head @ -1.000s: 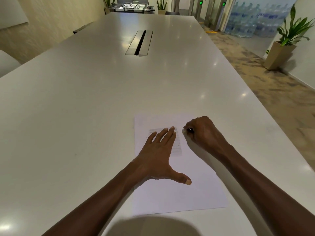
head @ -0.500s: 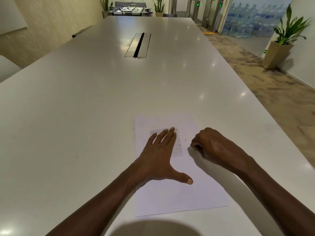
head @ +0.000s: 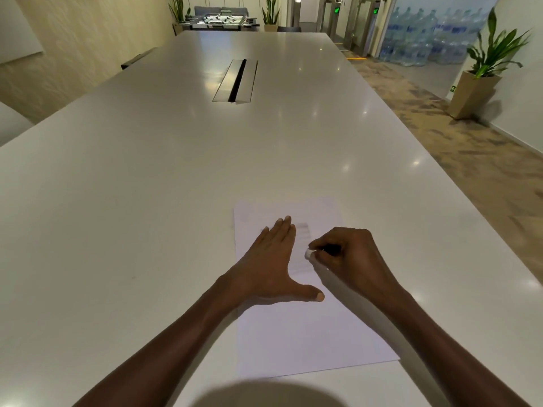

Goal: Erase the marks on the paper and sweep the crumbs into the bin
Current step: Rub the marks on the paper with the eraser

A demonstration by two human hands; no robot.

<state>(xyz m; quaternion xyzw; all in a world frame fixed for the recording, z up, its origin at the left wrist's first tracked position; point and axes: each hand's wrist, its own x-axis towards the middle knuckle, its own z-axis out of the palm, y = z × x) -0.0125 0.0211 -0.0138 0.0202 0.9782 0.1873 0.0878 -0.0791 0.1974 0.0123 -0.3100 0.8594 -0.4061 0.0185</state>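
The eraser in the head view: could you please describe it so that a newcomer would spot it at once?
On the long white table lies a white sheet of paper at the near edge. The small white eraser pokes from the closed right hand, at faint grey pencil marks; the left hand lies flat and empty.

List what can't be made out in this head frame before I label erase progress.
- Marks: faint and blurred; the left hand covers part of them.
- Eraser: only a pale tip shows; the right hand hides the rest.
- Crumbs: too small to tell on the paper.
- Bin: nowhere in view.
- Near table edge: covered by a dark round shape at the bottom of the frame.
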